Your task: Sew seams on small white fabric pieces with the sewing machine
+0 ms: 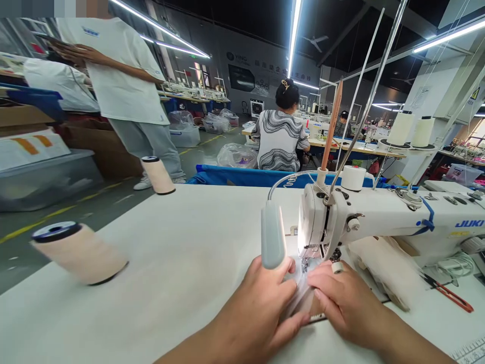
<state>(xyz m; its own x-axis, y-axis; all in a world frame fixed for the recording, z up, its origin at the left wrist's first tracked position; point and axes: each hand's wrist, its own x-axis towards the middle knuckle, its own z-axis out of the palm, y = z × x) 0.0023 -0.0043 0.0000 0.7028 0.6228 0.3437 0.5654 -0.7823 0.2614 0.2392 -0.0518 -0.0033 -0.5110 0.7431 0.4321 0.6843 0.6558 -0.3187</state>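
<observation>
We're seemingly sewing, left hand [265, 298] and right hand [346, 301] fingers on fabric [302, 295] (whether pinching, we can't tell), needing steady feeding next.

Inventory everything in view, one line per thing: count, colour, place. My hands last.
JUKI sewing machine: one, white, right
Worktable: one, white, foreground
Gooseneck lamp: one, grey, left of needle
Large thread cones: two, peach, table's left
Raised cones: two, cream, upper right
Small spool: one, white, by machine's top
Fabric: count unclear, pale, at needle
Cloth pile: one, cream, under machine arm
Snips: one, red, right
Ruler: one, pale, lower right
Cloth barrier: one, blue, beyond table
Plastic bins: several, clear, left floor
Co-workers: at least four, white or patterned tops, background
Ceiling lights: several, white, overhead
Left hand, right hand: one each, bare, at fabric
</observation>
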